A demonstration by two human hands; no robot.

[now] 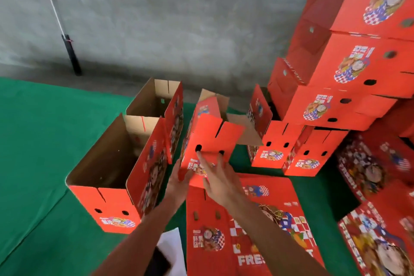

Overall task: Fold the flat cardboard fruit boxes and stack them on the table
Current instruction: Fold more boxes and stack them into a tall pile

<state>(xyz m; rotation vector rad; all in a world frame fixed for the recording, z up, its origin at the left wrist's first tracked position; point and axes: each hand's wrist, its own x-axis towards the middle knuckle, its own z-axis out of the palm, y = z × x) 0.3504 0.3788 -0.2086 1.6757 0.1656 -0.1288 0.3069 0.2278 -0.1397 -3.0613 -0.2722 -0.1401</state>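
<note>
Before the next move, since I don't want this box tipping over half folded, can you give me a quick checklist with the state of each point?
1. Left hand on the half-folded box: ok, it holds the lower left corner.
2. Right hand on the box: ok, straight fingers press its front.
3. Box fully folded: not ok, brown flaps still stick out behind.
4. Room on the green table behind it: cannot tell, the box hides that spot.
5. Neighbouring open boxes upright: ok.
6. Stack on the right steady: cannot tell, it looks staggered.
</note>
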